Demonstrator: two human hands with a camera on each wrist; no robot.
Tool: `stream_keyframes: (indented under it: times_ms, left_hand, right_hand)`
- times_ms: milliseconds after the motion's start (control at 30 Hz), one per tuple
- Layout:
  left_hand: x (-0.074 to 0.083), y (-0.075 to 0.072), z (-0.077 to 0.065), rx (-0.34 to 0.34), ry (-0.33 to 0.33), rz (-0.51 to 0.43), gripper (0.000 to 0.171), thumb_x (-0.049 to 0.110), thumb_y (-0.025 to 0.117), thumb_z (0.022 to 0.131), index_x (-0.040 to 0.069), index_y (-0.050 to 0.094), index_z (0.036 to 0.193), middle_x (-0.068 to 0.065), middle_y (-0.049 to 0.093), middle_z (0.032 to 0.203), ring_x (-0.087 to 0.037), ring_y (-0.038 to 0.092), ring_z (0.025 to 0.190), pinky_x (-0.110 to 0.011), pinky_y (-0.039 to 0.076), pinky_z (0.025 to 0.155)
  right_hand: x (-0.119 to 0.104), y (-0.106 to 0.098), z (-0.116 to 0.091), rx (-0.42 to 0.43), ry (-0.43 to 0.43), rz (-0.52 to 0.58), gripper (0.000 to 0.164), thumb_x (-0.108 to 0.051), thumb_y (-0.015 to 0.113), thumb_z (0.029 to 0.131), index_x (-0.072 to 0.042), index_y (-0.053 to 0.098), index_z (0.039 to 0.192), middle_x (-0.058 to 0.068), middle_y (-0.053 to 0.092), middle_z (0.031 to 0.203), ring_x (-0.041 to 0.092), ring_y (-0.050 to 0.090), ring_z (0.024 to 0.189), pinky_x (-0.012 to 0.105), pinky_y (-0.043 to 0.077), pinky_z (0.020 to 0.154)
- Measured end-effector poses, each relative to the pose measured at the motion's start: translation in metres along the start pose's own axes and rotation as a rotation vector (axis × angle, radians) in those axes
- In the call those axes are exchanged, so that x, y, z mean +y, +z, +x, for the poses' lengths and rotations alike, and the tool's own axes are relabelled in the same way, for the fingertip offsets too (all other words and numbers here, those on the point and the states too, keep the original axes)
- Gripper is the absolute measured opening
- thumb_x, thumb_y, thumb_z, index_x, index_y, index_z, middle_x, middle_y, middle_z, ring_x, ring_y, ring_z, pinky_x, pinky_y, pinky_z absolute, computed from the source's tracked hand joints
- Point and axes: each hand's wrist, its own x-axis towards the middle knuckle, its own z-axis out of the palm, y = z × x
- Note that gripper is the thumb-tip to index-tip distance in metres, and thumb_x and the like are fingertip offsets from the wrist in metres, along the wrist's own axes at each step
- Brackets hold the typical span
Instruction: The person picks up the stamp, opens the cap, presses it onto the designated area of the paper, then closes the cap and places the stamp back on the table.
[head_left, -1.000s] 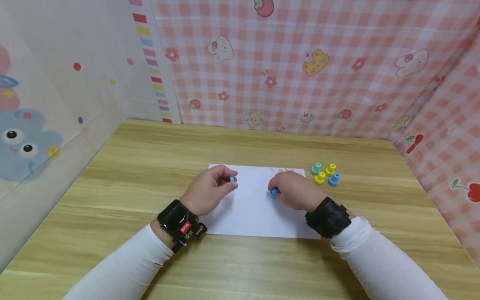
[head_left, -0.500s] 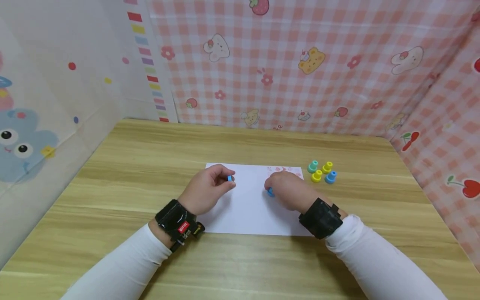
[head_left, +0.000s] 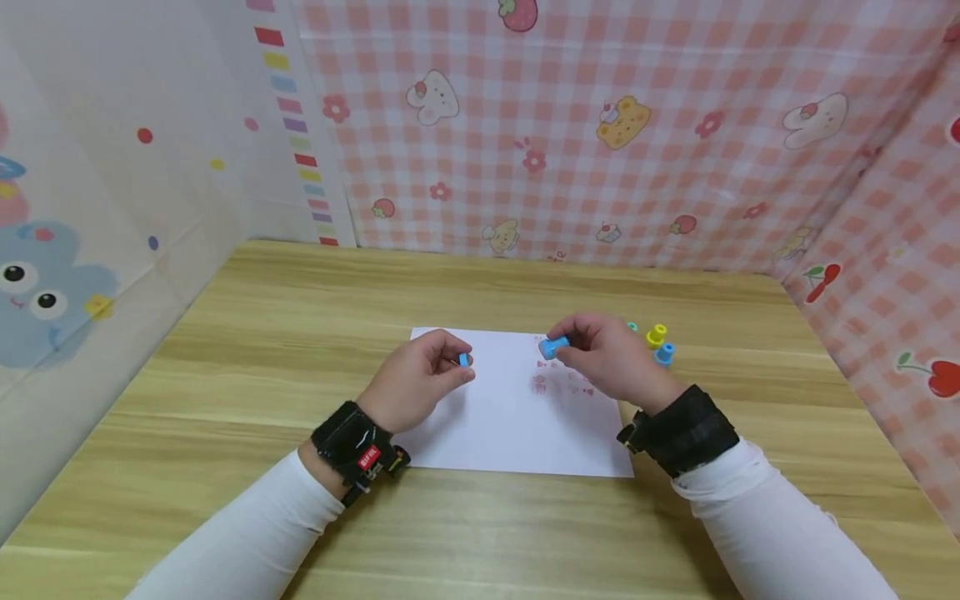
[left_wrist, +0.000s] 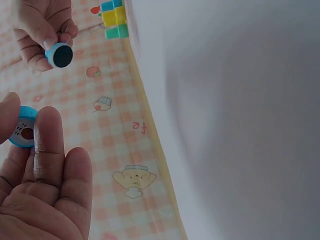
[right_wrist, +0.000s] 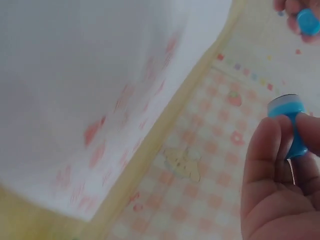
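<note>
My right hand (head_left: 611,358) pinches a blue toy stamp (head_left: 553,347) between thumb and fingers, tilted above the right part of a white sheet of paper (head_left: 502,433). Its dark round stamping face (left_wrist: 62,56) shows in the left wrist view. Small red prints (head_left: 540,385) mark the paper below this hand. Over the sheet's left part, my left hand (head_left: 416,379) pinches a small round blue cap (head_left: 463,359). A brown-and-white picture covers the cap's face (left_wrist: 26,132) in the left wrist view.
Just beyond my right hand, a yellow stamp (head_left: 656,336) and a blue stamp (head_left: 664,354) stand on the wooden table (head_left: 480,533). A green stamp (head_left: 632,327) is mostly hidden behind the hand. A checked cloth (head_left: 480,150) hangs along the back.
My right hand has risen off the paper with the blue stamp and tilted it, moving back and slightly right. Red prints beneath are uncovered. My left hand stays nearly still.
</note>
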Motion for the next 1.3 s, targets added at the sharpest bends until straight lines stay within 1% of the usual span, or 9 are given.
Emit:
stream_keyframes:
  times_ms: [100,167,333,533,767,867,967,1133,1300]
  left_hand:
    - [0.003,0.002,-0.001,0.007,0.008,0.003,0.025,0.019,0.076,0.099,0.012,0.070,0.122,0.000,0.075,0.107,-0.017,0.067,0.091,-0.035,0.056,0.079]
    - [0.005,0.004,-0.001,0.004,0.014,-0.005,0.025,0.019,0.076,0.099,0.011,0.070,0.122,0.000,0.075,0.109,-0.016,0.068,0.091,-0.034,0.057,0.080]
    - [0.007,0.013,-0.001,-0.022,0.043,-0.008,0.026,0.019,0.076,0.098,0.010,0.071,0.122,0.001,0.076,0.107,-0.013,0.069,0.088,-0.032,0.058,0.078]
    - [0.007,0.021,-0.002,-0.043,0.079,0.015,0.024,0.019,0.078,0.097,0.011,0.073,0.119,0.003,0.076,0.097,-0.009,0.069,0.084,-0.029,0.056,0.075]
    - [0.009,0.025,-0.004,-0.089,0.101,0.020,0.024,0.022,0.079,0.097,0.014,0.075,0.119,0.005,0.077,0.100,-0.008,0.069,0.085,-0.027,0.056,0.077]
    - [0.009,0.025,-0.005,-0.091,0.105,0.024,0.025,0.023,0.079,0.096,0.014,0.075,0.119,0.005,0.076,0.098,-0.008,0.068,0.084,-0.026,0.055,0.075]
    - [0.008,0.026,-0.005,-0.101,0.106,0.029,0.024,0.024,0.078,0.097,0.013,0.075,0.118,0.004,0.076,0.095,-0.008,0.067,0.082,-0.026,0.054,0.074]
    - [0.009,0.028,-0.006,-0.096,0.114,0.042,0.021,0.022,0.079,0.096,0.012,0.076,0.115,0.005,0.076,0.093,-0.008,0.067,0.083,-0.025,0.056,0.076]
    - [0.010,0.030,-0.008,-0.077,0.138,0.036,0.020,0.021,0.080,0.095,0.011,0.078,0.112,0.003,0.079,0.096,-0.004,0.068,0.084,-0.023,0.056,0.076]
  right_hand:
    - [-0.003,0.005,-0.004,-0.018,-0.024,0.131,0.015,-0.009,0.074,0.097,-0.006,0.073,0.112,0.010,0.075,0.108,0.023,0.064,0.089,0.023,0.057,0.077]
    - [-0.006,0.011,-0.006,-0.038,-0.038,0.204,0.016,-0.006,0.075,0.096,-0.003,0.073,0.111,0.013,0.074,0.109,0.026,0.066,0.089,0.025,0.059,0.080]
    - [-0.016,0.026,-0.012,-0.081,-0.058,0.249,0.015,-0.008,0.077,0.095,-0.004,0.074,0.109,0.012,0.075,0.106,0.027,0.069,0.089,0.030,0.061,0.084]
    - [-0.020,0.039,-0.019,-0.085,-0.039,0.241,0.013,-0.010,0.077,0.094,-0.009,0.076,0.107,0.007,0.074,0.102,0.023,0.068,0.089,0.033,0.060,0.084]
    - [-0.022,0.046,-0.025,-0.060,-0.055,0.235,0.013,-0.010,0.077,0.095,-0.007,0.076,0.107,0.008,0.073,0.098,0.021,0.067,0.087,0.030,0.058,0.080]
    - [-0.022,0.049,-0.025,-0.068,-0.058,0.230,0.013,-0.010,0.077,0.094,-0.006,0.075,0.107,0.008,0.074,0.096,0.020,0.065,0.085,0.029,0.057,0.078]
    - [-0.023,0.051,-0.025,-0.070,-0.047,0.200,0.012,-0.011,0.077,0.095,-0.008,0.076,0.106,0.006,0.075,0.095,0.019,0.063,0.084,0.028,0.056,0.075]
    - [-0.024,0.056,-0.028,-0.044,-0.042,0.147,0.010,-0.011,0.078,0.095,-0.011,0.078,0.105,0.002,0.075,0.093,0.018,0.061,0.082,0.026,0.053,0.070]
    - [-0.025,0.062,-0.031,0.001,-0.092,0.134,0.009,-0.007,0.078,0.095,-0.009,0.078,0.103,0.002,0.077,0.092,0.016,0.064,0.080,0.024,0.053,0.067]
